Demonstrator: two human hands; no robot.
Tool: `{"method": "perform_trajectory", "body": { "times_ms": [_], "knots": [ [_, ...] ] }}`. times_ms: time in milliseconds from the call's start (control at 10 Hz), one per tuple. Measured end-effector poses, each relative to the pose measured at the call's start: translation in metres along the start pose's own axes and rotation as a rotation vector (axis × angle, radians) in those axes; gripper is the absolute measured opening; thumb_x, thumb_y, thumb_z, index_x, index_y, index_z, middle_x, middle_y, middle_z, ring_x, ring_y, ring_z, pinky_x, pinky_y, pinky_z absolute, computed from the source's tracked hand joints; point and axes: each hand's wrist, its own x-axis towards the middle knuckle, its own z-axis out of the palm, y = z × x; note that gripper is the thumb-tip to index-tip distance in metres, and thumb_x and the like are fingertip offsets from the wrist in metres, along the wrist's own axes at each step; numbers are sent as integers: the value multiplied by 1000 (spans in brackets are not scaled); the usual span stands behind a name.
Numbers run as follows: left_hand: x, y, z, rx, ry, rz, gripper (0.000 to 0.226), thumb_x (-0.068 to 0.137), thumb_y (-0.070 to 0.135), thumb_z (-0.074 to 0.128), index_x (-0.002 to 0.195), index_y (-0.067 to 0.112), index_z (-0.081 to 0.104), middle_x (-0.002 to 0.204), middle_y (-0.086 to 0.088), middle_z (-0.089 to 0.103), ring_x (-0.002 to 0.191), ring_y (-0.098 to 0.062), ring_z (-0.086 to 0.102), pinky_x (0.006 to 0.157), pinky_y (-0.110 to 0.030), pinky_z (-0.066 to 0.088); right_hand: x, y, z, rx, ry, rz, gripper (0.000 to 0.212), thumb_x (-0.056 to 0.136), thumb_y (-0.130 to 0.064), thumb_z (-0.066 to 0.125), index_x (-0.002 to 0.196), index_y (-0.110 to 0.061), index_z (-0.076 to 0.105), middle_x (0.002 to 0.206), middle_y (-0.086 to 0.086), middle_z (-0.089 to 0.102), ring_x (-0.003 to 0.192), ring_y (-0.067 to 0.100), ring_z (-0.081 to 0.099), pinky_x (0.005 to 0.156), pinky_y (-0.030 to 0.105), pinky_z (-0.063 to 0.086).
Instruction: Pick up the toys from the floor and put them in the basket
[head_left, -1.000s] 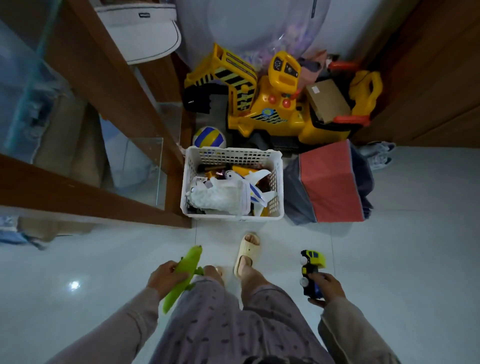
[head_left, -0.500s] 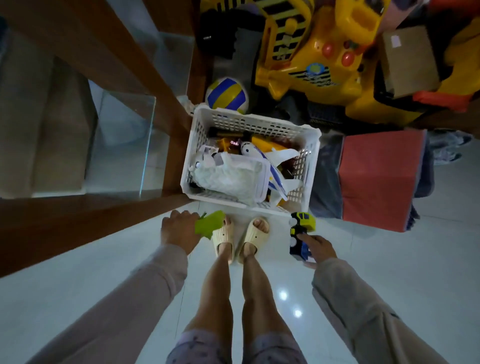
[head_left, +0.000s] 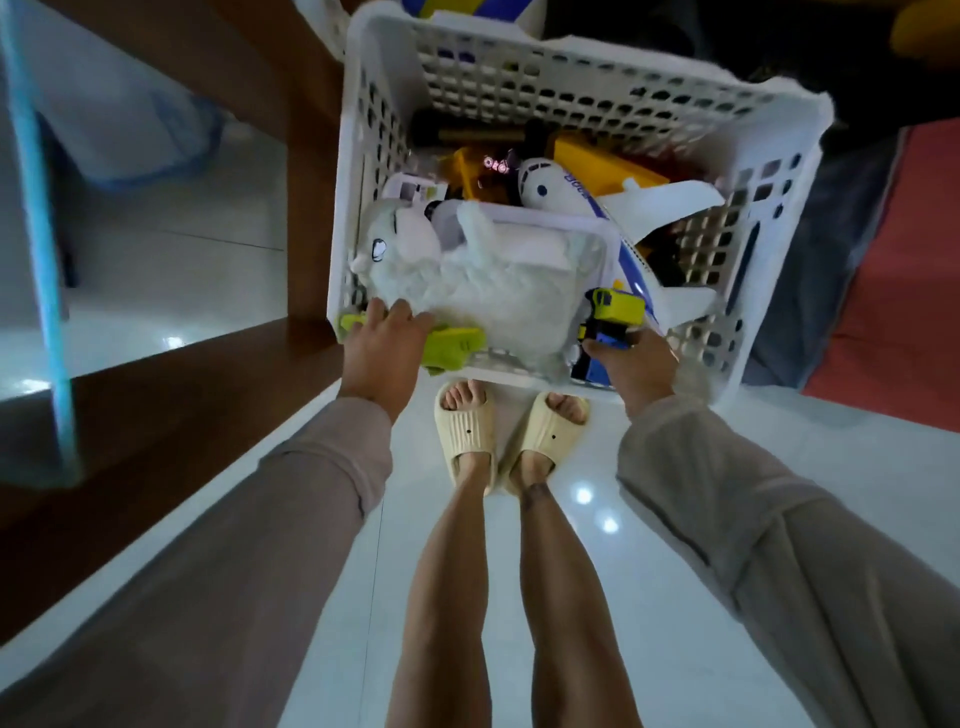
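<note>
A white perforated basket (head_left: 540, 85) stands on the floor right in front of my feet. Inside lie a white plush cat (head_left: 467, 280), a white toy airplane (head_left: 613, 208) and several other toys. My left hand (head_left: 384, 353) reaches over the basket's near rim and grips a green toy (head_left: 449, 345) lying flat against the plush cat. My right hand (head_left: 636, 366) holds a yellow and blue toy truck (head_left: 610, 322) over the basket's near right corner.
A dark wooden frame with glass panels (head_left: 306, 171) runs along the basket's left side. A red and grey fabric box (head_left: 893, 270) stands to its right. A blue and yellow ball (head_left: 467, 8) lies behind it. White tiled floor (head_left: 675, 597) spreads around my feet.
I have bent down close to the basket. Both hands went forward from above the floor to over its near rim, carrying the green toy and the truck.
</note>
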Motion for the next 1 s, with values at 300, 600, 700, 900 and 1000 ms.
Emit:
{"method": "perform_trajectory", "body": {
  "times_ms": [300,600,700,900,1000],
  "knots": [
    [12,-4,5,204,25,129,33,85,4,43,111,12,61,112,-6,62,105,-27,60,73,-34,53,19,-1,20,-217,26,-49,47,69,-34,78,103,-4,66,103,13,71,97,29,66,72,29,41],
    [8,-1,8,189,-89,158,41,93,5,25,131,1,39,130,-16,47,119,-35,48,94,-44,44,4,-6,8,-313,-71,-80,17,78,-11,67,93,-6,61,108,19,68,107,34,62,60,19,38],
    [2,0,-3,133,-126,91,43,92,9,34,135,4,37,134,-15,47,124,-33,45,98,-44,44,-19,-12,-22,6,-112,75,35,79,-6,66,113,1,60,107,20,65,101,31,63,88,35,50],
    [-27,5,-19,-225,-190,-89,41,86,7,43,127,9,51,133,-14,52,123,-34,48,94,-44,46,-130,-38,-141,630,-204,-83,12,86,-5,59,80,-14,64,83,5,70,74,16,71,72,31,59],
    [-47,6,-20,-449,-333,-126,36,88,11,42,122,12,56,130,-15,58,121,-32,52,100,-41,45,-188,-59,-212,767,-228,-365,23,63,-38,73,80,-22,70,80,-5,76,68,7,73,59,20,58]
  ]
}}
